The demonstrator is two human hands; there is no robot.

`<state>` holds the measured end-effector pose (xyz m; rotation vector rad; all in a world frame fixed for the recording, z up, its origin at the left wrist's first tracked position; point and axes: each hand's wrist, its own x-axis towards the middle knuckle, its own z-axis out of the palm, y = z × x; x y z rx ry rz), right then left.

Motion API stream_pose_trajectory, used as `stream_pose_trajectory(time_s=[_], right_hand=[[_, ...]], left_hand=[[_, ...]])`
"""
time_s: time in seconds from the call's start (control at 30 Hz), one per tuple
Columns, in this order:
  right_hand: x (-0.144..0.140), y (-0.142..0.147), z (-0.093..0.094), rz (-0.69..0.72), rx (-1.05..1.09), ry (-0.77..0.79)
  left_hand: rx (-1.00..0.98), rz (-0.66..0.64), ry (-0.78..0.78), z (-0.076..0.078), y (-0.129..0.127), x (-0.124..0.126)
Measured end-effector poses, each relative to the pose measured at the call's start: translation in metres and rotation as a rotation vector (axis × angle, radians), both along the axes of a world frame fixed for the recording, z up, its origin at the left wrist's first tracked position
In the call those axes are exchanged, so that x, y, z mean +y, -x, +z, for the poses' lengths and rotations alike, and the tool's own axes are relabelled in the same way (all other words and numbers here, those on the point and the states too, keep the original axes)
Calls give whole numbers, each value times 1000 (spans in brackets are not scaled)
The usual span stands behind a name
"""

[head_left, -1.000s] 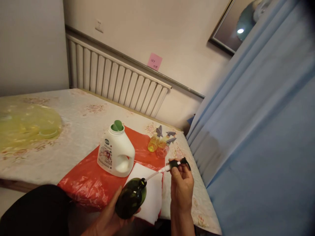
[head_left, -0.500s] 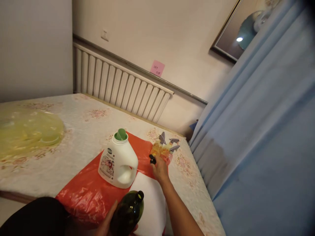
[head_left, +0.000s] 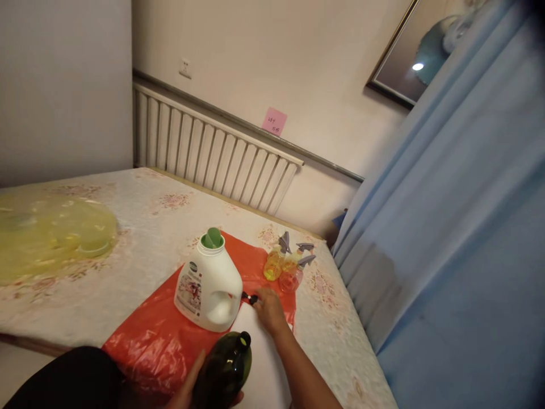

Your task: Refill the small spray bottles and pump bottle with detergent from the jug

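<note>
My left hand (head_left: 187,392) grips a dark green bottle (head_left: 223,369) with an open neck, low at the frame's bottom edge. My right hand (head_left: 269,309) reaches forward and rests on the red plastic sheet (head_left: 153,335), fingers on a black spray pump head (head_left: 250,297) lying just right of a white detergent jug (head_left: 209,289) with a green cap. A white cloth (head_left: 264,369) lies under my right forearm. Whether my right fingers still grip the pump head is unclear.
Small yellow and orange spray bottles (head_left: 286,266) with grey triggers stand behind my right hand. A yellow plastic cover (head_left: 51,233) lies at the table's far left. A radiator (head_left: 213,153) lines the wall; blue curtain (head_left: 447,238) hangs at the right.
My right hand pulled the pump head and its tube out of the green bottle, carried it forward past the spray bottles, then brought it down beside the white jug.
</note>
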<state>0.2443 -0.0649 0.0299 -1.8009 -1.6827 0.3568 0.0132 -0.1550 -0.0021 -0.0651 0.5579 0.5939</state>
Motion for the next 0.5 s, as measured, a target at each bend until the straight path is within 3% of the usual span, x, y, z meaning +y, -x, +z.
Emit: stream_pose_trajectory(time_s=[0.23, 0.33, 0.5], right_hand=[[-85, 10, 12, 47, 375, -23], [-122, 27, 14, 81, 788, -30], [-152, 63, 30, 97, 795, -35]], left_hand=[[9, -7, -70, 7, -10, 1], [-9, -15, -89, 12, -14, -1], [-21, 28, -172, 14, -25, -7]])
